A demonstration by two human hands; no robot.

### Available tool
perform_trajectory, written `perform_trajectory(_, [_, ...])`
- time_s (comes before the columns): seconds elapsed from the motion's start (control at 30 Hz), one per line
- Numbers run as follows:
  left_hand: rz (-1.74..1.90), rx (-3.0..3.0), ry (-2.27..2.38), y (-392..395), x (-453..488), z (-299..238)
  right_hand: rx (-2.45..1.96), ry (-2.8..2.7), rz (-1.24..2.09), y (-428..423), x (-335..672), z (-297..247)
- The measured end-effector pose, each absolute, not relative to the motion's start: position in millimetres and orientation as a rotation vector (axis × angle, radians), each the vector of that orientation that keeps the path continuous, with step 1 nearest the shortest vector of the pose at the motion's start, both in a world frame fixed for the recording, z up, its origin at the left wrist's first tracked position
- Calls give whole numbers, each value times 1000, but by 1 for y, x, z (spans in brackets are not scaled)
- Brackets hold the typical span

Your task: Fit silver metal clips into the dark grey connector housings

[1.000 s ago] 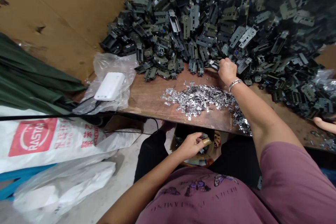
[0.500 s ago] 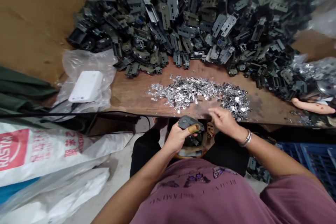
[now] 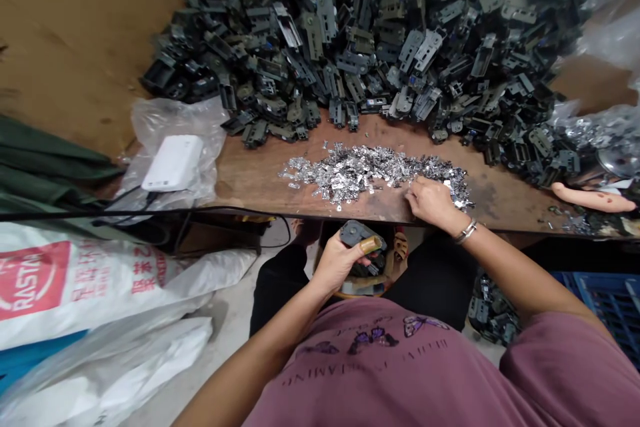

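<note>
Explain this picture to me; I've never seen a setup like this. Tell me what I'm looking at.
There is no machine here. This is one camera worn on a person's head, looking down past their chest at their own bare hands. The person sits at a wooden bench piled with a large heap of dark plastic-and-metal parts. In front of that heap lies a smaller spread of silver metal pieces. The right hand rests on those silver pieces. The left hand holds one dark grey part below the bench edge, and a tan covering wraps one finger. Another person's hand reaches in at the right.
</note>
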State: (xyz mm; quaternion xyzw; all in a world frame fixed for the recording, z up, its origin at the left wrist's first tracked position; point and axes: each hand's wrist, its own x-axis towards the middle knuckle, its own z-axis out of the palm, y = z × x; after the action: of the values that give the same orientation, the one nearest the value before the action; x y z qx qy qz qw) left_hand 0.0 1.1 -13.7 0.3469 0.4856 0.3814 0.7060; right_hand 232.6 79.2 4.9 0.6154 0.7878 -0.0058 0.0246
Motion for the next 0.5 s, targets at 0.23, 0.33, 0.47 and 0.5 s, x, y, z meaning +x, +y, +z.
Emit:
perform_trajectory(0.23, [948,915,1132,6,1,-17,1942,2411,-393,69,227,5])
perform_trajectory(0.33, [952,978,1153,9,3,-13,1959,2498,-441,68,227,-1])
perform_trajectory(0.47, [1008,1021,1149,12,7,-9,1904,2623,-541,63,219,-4])
perform_trajectory(0.5, [1022,1025,1146,12,7,-9,1924,2675,-624,60,216,-2])
